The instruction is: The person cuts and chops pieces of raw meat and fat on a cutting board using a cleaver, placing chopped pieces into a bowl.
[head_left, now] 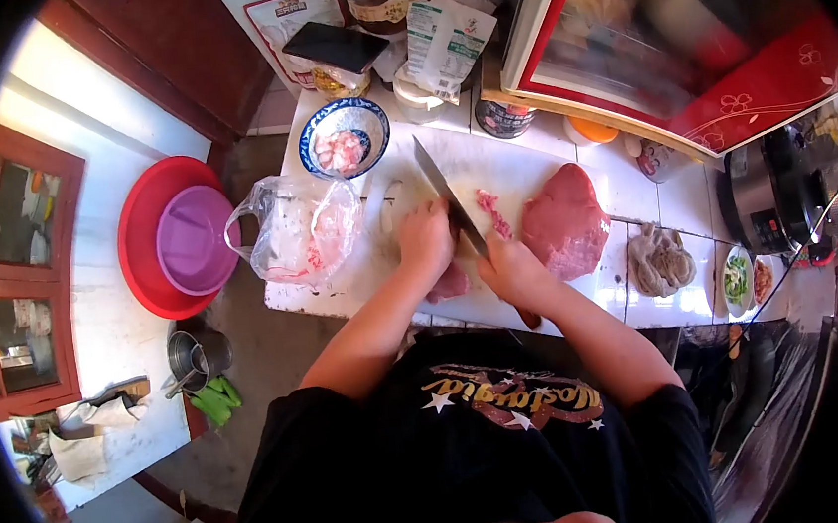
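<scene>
My right hand (511, 268) is wrapped around the handle of a kitchen knife (447, 187), its long blade pointing away from me. Just left of the blade, my left hand (427, 233) presses down with curled fingers on a piece of meat (451, 284), mostly hidden beneath it. Thin meat strips (495, 213) lie to the right of the blade. Beyond them rests a large pink slab of meat (567, 224). Behind my left hand stands a blue-and-white bowl (308, 152) with pale meat pieces (340, 153) in it.
A clear plastic bag (302, 230) with meat scraps lies at left. A cloth (660, 260) and a dish of chopped greens (736, 279) sit at right. Jars, packets and a black phone (336, 48) crowd the back. A glass-fronted cabinet (753, 93) overhangs the back right.
</scene>
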`<state>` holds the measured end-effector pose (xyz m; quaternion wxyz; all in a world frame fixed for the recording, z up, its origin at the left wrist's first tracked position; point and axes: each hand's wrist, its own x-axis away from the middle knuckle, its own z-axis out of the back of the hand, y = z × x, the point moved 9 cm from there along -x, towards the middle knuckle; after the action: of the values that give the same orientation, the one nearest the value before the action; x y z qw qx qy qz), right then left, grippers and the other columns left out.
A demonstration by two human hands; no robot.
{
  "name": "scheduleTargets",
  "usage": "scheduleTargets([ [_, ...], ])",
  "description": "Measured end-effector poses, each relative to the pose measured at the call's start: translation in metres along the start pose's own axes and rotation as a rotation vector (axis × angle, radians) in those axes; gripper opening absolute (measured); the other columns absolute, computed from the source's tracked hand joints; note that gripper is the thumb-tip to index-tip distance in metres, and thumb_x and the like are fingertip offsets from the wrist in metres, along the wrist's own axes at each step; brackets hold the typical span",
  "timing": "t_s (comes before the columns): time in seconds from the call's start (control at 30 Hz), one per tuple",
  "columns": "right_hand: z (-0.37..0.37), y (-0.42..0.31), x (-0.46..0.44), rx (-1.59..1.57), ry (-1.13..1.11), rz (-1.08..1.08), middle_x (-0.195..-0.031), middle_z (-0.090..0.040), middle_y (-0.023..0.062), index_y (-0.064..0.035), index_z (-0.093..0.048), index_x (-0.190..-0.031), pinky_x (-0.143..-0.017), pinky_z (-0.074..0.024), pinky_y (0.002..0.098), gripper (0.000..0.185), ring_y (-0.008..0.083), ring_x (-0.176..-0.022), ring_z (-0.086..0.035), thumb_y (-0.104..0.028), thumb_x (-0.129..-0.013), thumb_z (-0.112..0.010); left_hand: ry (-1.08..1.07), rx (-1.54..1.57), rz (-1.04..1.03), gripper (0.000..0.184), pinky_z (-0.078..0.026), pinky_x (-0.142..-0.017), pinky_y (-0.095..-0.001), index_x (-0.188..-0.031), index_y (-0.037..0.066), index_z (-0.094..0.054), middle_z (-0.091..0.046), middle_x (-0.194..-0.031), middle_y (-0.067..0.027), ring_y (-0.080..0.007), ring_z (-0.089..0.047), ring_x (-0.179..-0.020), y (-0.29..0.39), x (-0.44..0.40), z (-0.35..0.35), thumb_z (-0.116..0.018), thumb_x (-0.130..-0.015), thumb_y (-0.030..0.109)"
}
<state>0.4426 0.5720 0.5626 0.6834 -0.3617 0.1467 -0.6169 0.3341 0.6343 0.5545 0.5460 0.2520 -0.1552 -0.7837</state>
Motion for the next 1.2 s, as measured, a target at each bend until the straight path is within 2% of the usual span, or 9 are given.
scheduleTargets([
  [0.1,0.007,-0.008,-0.018,-0.069,0.036,0.009,-0.063,-0.058,0.0265,0.0071,-0.045,-0.091,-0.051,-0.0478,0.0457,0.022,0.0378,-0.052,-0.059,-0.014,-0.086,-0.049,0.013,0.055,-0.071,0.019,-0.046,-0.073,-0.0471,-0.094,0.004,-0.057,-0.062,-0.088,-0.0195,-0.039,-0.058,-0.081,0.003,0.004,0.006,-0.059,-0.077,0.012],
  [0.17,0.019,-0.011,-0.014,-0.193,0.014,-0.049,-0.067,-0.058,0.0277,0.006,-0.047,-0.091,-0.054,-0.0473,0.0475,0.023,0.0401,-0.059,-0.059,-0.016,-0.086,-0.049,-0.023,0.054,0.001,0.019,-0.046,-0.073,-0.047,-0.094,0.004,-0.056,-0.061,-0.088,-0.0197,-0.039,-0.058,-0.082,-0.002,0.001,0.007,-0.059,-0.077,0.012],
  [0.2,0.023,-0.012,0.001,-0.247,-0.029,-0.111,-0.073,-0.058,0.0312,0.0052,-0.049,-0.092,-0.061,-0.0468,0.0517,0.024,0.0466,-0.069,-0.058,-0.018,-0.085,-0.05,-0.073,0.066,0.094,0.018,-0.046,-0.072,-0.0469,-0.094,0.003,-0.056,-0.061,-0.088,-0.0199,-0.0391,-0.058,-0.082,-0.008,0.003,0.002,-0.059,-0.078,0.013],
  [0.33,0.02,0.006,0.05,-0.102,-0.036,-0.031,-0.068,-0.058,0.0289,0.0051,-0.048,-0.091,-0.058,-0.0466,0.0506,0.023,0.0441,-0.064,-0.059,-0.018,-0.085,-0.051,-0.083,0.023,0.147,0.018,-0.046,-0.073,-0.0456,-0.094,0.003,-0.055,-0.062,-0.089,-0.0195,-0.0383,-0.059,-0.083,-0.009,0.001,-0.003,-0.059,-0.079,0.013],
  [0.43,0.018,0.008,0.061,-0.129,-0.078,-0.063,-0.063,-0.056,0.0271,0.0038,-0.047,-0.09,-0.056,-0.0462,0.0503,0.021,0.0435,-0.061,-0.059,-0.016,-0.085,-0.052,-0.05,-0.017,0.038,0.013,-0.045,-0.073,-0.0453,-0.087,0.004,-0.057,-0.061,-0.081,-0.0172,-0.0366,-0.058,-0.078,-0.004,0.001,-0.005,-0.059,-0.075,0.01],
  [0.77,0.008,-0.004,-0.023,-0.21,0.046,-0.016,-0.062,-0.057,0.0194,0.0029,-0.045,-0.089,-0.049,-0.0465,0.0405,0.019,0.0296,-0.052,-0.059,-0.015,-0.088,-0.051,-0.013,0.006,-0.117,0.014,-0.045,-0.07,-0.0459,-0.088,0.002,-0.059,-0.06,-0.081,-0.0173,-0.037,-0.058,-0.077,0.008,0.004,0.016,-0.057,-0.076,0.009],
  [0.93,0.029,-0.001,0.033,-0.227,0.029,-0.048,-0.062,-0.057,0.0163,0.0026,-0.044,-0.089,-0.047,-0.0466,0.0365,0.018,0.024,-0.049,-0.059,-0.014,-0.089,-0.05,0.022,0.254,0.067,0.013,-0.046,-0.071,-0.0453,-0.086,0.003,-0.06,-0.061,-0.08,-0.0171,-0.0358,-0.059,-0.077,-0.007,0.008,0.015,-0.059,-0.075,0.01],
  [1.0,0.025,-0.001,0.055,-0.149,-0.044,-0.029,-0.066,-0.056,0.0283,0.0023,-0.045,-0.088,-0.059,-0.0457,0.0511,0.019,0.0466,-0.065,-0.057,-0.015,-0.085,-0.052,-0.034,0.169,0.046,0.015,-0.047,-0.071,-0.0453,-0.088,0.003,-0.06,-0.062,-0.082,-0.0176,-0.0369,-0.059,-0.078,-0.008,0.005,0.01,-0.062,-0.075,0.011],
  [1.2,0.011,-0.001,0.063,-0.11,-0.054,-0.064,-0.065,-0.056,0.0295,0.0041,-0.045,-0.086,-0.062,-0.0463,0.0519,0.019,0.0479,-0.065,-0.057,-0.014,-0.084,-0.052,-0.011,0.027,-0.047,0.011,-0.046,-0.069,-0.0458,-0.083,0.004,-0.06,-0.06,-0.08,-0.0163,-0.0374,-0.058,-0.075,-0.005,0.009,0.0,-0.061,-0.073,0.007],
])
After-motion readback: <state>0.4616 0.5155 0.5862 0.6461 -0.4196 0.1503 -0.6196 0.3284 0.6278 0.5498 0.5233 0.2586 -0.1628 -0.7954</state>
